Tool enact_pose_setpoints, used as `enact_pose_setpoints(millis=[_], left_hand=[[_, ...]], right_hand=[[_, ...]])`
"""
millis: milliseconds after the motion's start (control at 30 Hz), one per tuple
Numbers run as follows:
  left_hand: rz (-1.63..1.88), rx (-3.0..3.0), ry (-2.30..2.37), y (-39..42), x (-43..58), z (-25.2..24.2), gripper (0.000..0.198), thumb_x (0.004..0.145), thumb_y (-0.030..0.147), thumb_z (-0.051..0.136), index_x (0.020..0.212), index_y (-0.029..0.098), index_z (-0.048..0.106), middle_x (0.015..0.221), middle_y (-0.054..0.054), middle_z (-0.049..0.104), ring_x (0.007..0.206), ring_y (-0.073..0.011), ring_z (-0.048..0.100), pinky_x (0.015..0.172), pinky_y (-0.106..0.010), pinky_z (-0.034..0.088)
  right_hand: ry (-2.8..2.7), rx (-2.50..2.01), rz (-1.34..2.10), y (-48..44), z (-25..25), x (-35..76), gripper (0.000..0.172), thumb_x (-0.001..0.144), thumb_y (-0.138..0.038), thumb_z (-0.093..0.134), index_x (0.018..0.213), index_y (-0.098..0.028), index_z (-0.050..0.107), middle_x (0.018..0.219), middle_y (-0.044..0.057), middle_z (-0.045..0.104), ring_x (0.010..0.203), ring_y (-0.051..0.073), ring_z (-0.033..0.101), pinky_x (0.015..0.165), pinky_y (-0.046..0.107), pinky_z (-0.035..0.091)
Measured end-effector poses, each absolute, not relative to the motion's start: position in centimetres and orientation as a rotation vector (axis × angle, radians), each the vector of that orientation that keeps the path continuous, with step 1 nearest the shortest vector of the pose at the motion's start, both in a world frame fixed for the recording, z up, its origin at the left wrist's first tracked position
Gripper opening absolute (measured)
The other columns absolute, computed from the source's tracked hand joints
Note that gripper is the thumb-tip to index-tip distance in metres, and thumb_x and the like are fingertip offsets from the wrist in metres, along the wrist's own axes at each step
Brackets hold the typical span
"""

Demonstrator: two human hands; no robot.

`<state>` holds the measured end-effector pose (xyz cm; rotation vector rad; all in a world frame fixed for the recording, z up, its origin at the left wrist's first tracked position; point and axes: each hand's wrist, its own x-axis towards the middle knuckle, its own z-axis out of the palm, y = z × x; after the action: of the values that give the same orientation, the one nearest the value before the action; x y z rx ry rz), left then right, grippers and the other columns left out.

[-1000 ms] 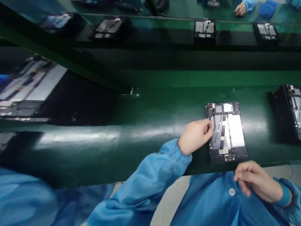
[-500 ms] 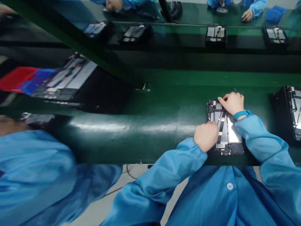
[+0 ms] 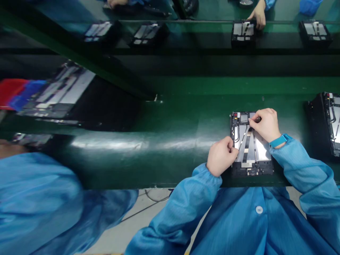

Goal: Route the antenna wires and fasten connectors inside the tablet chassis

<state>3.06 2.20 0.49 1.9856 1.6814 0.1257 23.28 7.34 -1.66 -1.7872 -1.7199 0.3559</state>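
An opened tablet body [image 3: 251,160] lies on the green conveyor belt [image 3: 170,88], with a black frame, silver foil panels and thin flat strips. My right hand [image 3: 266,124], wearing a teal wrist strap, pinches a narrow silver strip [image 3: 245,137] at the device's upper part. My left hand [image 3: 221,156] rests its curled fingers against the device's left edge. Both hands hide parts of the device's interior. The strip's far end is hidden under my right fingers.
Another opened tablet [image 3: 332,124] sits on a black base to the right. Similar devices [image 3: 243,33] stand in a row on a far belt, where a co-worker's hand [image 3: 257,15] reaches one. A co-worker's blue sleeve [image 3: 39,198] fills the lower left.
My right hand has come up from my chest onto the device and now pinches the strip. My left hand has moved down along the device's left edge. The far co-worker's hand has moved onto a device.
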Motion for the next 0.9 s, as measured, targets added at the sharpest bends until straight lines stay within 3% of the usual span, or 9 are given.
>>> enact_pose_setpoints(millis=[67,133,200,267,300,400,500,667,900], left_hand=[[0.316,1.838,1.713,2.0,1.9,-0.9,0.015,0.077,0.018,0.053,0.070,0.024,0.041,0.057,0.005,0.044,0.057,-0.0147,0.052,0.061,-0.027,0.043],[0.427,1.744,1.800,2.0,0.9,-1.7,0.006,0.079,0.020,0.053,0.080,0.023,0.049,0.063,0.005,0.047,0.058,-0.0145,0.053,0.061,-0.027,0.046],[0.490,1.772,1.956,2.3,0.5,-1.8,0.029,0.080,0.023,0.058,0.109,0.019,0.058,0.085,-0.002,0.061,0.071,-0.0180,0.062,0.066,-0.030,0.051],[0.536,1.923,2.034,3.0,0.7,-1.4,0.056,0.082,0.026,0.061,0.136,0.016,0.052,0.114,-0.012,0.064,0.093,-0.0232,0.067,0.077,-0.034,0.055],[0.528,2.027,1.984,3.5,0.9,-1.1,0.057,0.085,0.026,0.059,0.141,0.016,0.051,0.120,-0.014,0.063,0.101,-0.0242,0.067,0.083,-0.035,0.056],[0.352,2.282,1.588,5.3,2.2,-0.1,0.039,0.096,0.023,0.047,0.130,0.020,0.065,0.104,-0.008,0.069,0.098,-0.0203,0.069,0.089,-0.031,0.053],[0.121,2.411,1.450,7.2,3.8,0.7,0.036,0.099,0.025,0.045,0.123,0.021,0.071,0.098,-0.006,0.073,0.096,-0.0208,0.070,0.083,-0.030,0.052],[-0.175,2.586,1.482,8.6,5.7,1.9,0.034,0.099,0.026,0.045,0.121,0.019,0.070,0.113,-0.010,0.074,0.104,-0.0263,0.071,0.077,-0.033,0.051],[-0.341,2.622,1.491,8.1,6.8,2.8,0.036,0.101,0.027,0.039,0.115,0.011,0.068,0.114,-0.018,0.072,0.103,-0.0324,0.072,0.076,-0.038,0.052]], right_hand=[[-1.706,-1.764,0.380,6.5,-1.9,23.2,0.017,0.076,-0.019,0.072,0.062,-0.024,0.062,0.071,0.001,0.072,0.086,0.025,0.066,0.099,0.045,0.042],[-1.682,-1.750,0.394,5.9,-2.1,23.1,0.018,0.074,-0.017,0.071,0.061,-0.024,0.060,0.071,0.000,0.071,0.084,0.024,0.066,0.098,0.045,0.043],[-1.649,-1.734,0.411,5.6,-2.0,22.9,0.019,0.074,-0.017,0.070,0.061,-0.024,0.058,0.071,0.000,0.071,0.083,0.024,0.066,0.098,0.045,0.044],[-1.607,-1.712,0.457,5.6,-1.6,22.9,0.018,0.075,-0.018,0.070,0.062,-0.024,0.058,0.070,0.000,0.071,0.081,0.023,0.066,0.097,0.045,0.046],[-1.582,-1.696,0.495,5.8,-1.4,22.9,0.017,0.075,-0.019,0.070,0.063,-0.024,0.059,0.071,0.000,0.071,0.081,0.023,0.066,0.095,0.044,0.047],[-1.469,-1.624,0.669,7.1,-0.5,22.9,0.011,0.075,-0.021,0.069,0.068,-0.023,0.061,0.075,0.000,0.073,0.078,0.020,0.068,0.084,0.037,0.051],[-1.393,-1.589,0.819,8.8,0.2,22.7,0.006,0.074,-0.019,0.068,0.071,-0.022,0.064,0.075,0.001,0.073,0.074,0.018,0.069,0.076,0.031,0.052],[-1.563,-1.647,0.734,9.6,0.6,22.4,0.006,0.075,-0.016,0.066,0.074,-0.021,0.068,0.076,0.001,0.074,0.076,0.019,0.070,0.079,0.031,0.051],[-1.631,-1.679,0.591,8.3,-0.3,22.1,0.011,0.080,-0.015,0.061,0.078,-0.023,0.068,0.080,0.001,0.075,0.083,0.021,0.069,0.085,0.035,0.049]])
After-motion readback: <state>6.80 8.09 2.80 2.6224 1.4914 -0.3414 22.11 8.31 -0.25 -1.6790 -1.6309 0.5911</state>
